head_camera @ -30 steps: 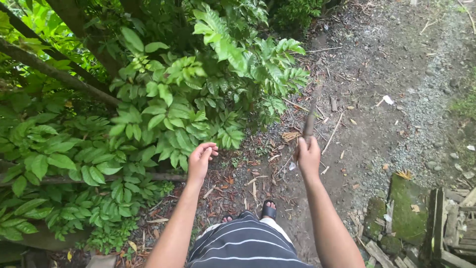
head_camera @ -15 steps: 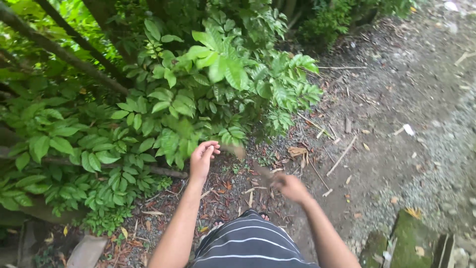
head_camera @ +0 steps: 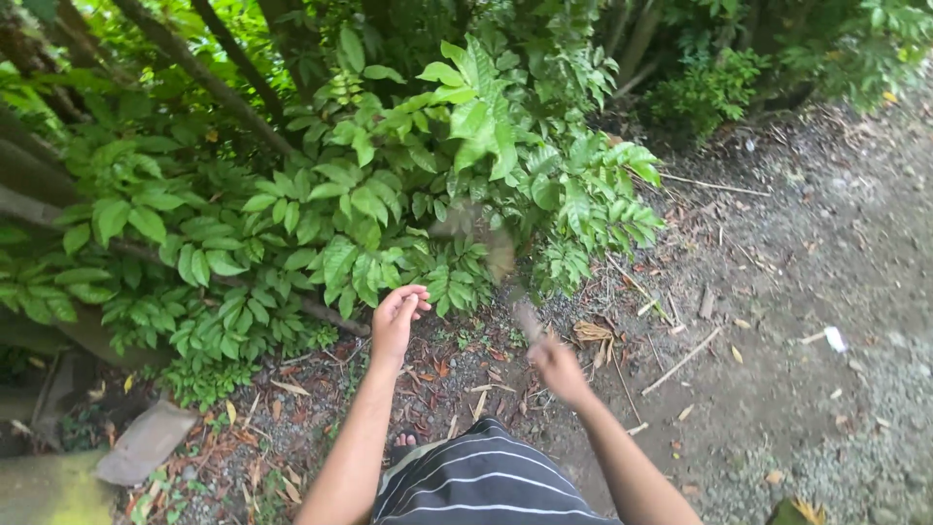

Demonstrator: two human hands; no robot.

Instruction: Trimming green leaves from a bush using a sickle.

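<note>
Fingers: right hand (head_camera: 557,367) grips one blurred blade (head_camera: 505,277) | left hand (head_camera: 396,318) loosely curled, empty | one leafy bush (head_camera: 369,194)

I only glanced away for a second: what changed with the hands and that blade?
The right hand swung the blade from upright over the path leftward into the bush, where it now blurs. The grip stayed shut. The left hand stayed loosely curled and empty beside the leaves.

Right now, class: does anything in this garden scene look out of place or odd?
Mostly litter: a white scrap lies on the dirt path, and a flat slab lies loose under the bush. The blade in the right hand is motion-blurred.
</note>
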